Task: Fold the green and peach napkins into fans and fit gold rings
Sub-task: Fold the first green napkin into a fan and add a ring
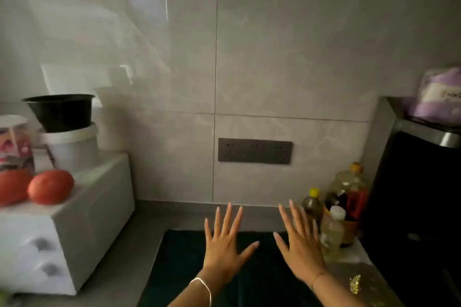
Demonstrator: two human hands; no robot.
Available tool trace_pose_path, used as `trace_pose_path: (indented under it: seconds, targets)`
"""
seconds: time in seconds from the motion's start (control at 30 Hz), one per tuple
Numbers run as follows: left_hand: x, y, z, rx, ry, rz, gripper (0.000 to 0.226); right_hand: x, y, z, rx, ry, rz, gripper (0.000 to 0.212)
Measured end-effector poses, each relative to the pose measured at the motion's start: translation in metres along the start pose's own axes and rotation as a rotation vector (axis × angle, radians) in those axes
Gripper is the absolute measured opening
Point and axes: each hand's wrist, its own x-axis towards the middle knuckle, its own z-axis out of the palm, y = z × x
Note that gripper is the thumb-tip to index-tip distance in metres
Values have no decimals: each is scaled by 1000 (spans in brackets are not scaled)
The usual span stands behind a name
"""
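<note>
While both hands are held spread with straight, parted fingers and grip nothing, the green napkin [179, 257] lies flat on the grey surface [129, 269] directly beneath them, its far edge running left to right along the tiled wall. The left hand [224, 244] is over the middle of the cloth and the right hand [299, 249] over its right part, so either could start a pleat at that far edge, which sits just beyond the fingertips. I judge the folding not yet begun, since the cloth shows no crease. Whether the palms press the napkin or hover above it cannot be told from this angle. The near edge is cut off by the bottom of the view, so the cloth's long axis is uncertain, and its right edge is hidden behind the right forearm. Just beside the right wrist a glittering gold piece [354, 283] rests on a tan patch [369, 281]; these may be a ring and the peach napkin, though both are too blurred to be sure, and the right hand is plainly the nearer. Oil bottles [346, 189] crowd the surface close to that hand.
</note>
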Motion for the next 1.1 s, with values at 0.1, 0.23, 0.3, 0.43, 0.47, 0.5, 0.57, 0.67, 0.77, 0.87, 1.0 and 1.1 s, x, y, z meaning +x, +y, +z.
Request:
trace_pose_path:
  seconds: [0.1, 0.23, 0.3, 0.43, 0.47, 0.5, 0.57, 0.67, 0.77, 0.87, 1.0, 1.1]
  targets:
    - [-20, -23, 71, 35, -186, -67, 84, -19, 15, 75, -55, -125, 15, 102]
    - [-33, -48, 124, 31, -285, -122, 105, -36, 37, 137, 23, -253, 62, 105]
    - [-36, -51, 138, 100, -273, -89, 109, -40, 46, 153, 1, -266, 33, 113]
    - [-32, -55, 149, 105, -228, -82, 100, -43, 53, 163, 39, -239, -6, 89]
    - [-32, -56, 150, 107, -227, -85, 92, -42, 54, 165, 39, -218, -13, 75]
    - [-33, -55, 150, 105, -223, -83, 83, -43, 55, 167, 32, -192, -31, 65]
    - [-37, -54, 145, 82, -234, -64, 71, -44, 57, 167, 55, -163, -66, 57]
    - [-67, -42, 138, 32, -274, -22, 68, -70, 63, 157, 91, -195, -130, 56]
    - [-114, -27, 131, 35, -333, 64, 71, -120, 70, 143, 117, -273, -217, 58]
    - [-155, -20, 121, -11, -377, 121, 79, -170, 75, 131, 84, -313, -299, 59]
    - [-203, -15, 114, -41, -384, 196, 82, -231, 75, 119, 54, -352, -396, 63]
    - [-230, -13, 113, -32, -382, 258, 86, -264, 73, 112, 80, -346, -424, 67]
